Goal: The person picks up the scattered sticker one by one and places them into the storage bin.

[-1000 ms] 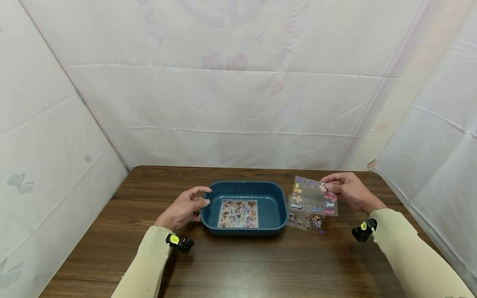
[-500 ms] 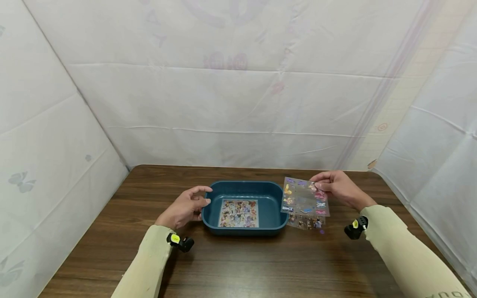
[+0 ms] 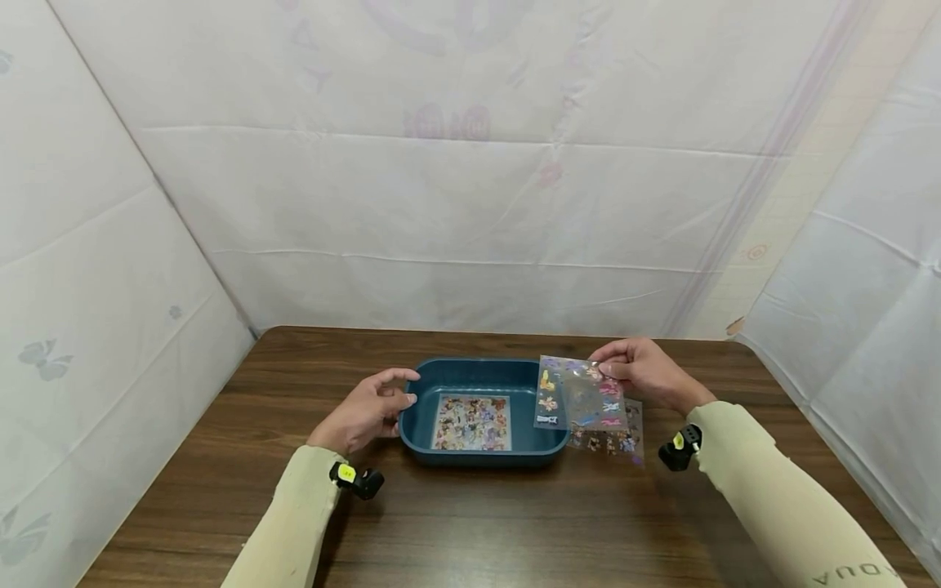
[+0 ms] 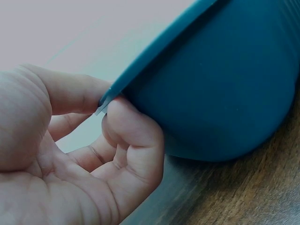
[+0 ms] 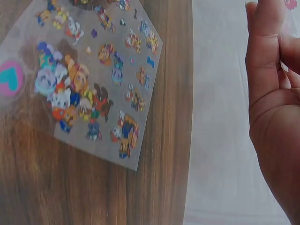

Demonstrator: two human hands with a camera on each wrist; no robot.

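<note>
While the right hand [image 3: 638, 369] pinches a clear sticker sheet [image 3: 581, 394] by its far right corner, the sheet hangs toward the left, over the right rim of the blue tray [image 3: 481, 452]. The left hand [image 3: 367, 408] grips the tray's left rim with curled fingers.
</note>
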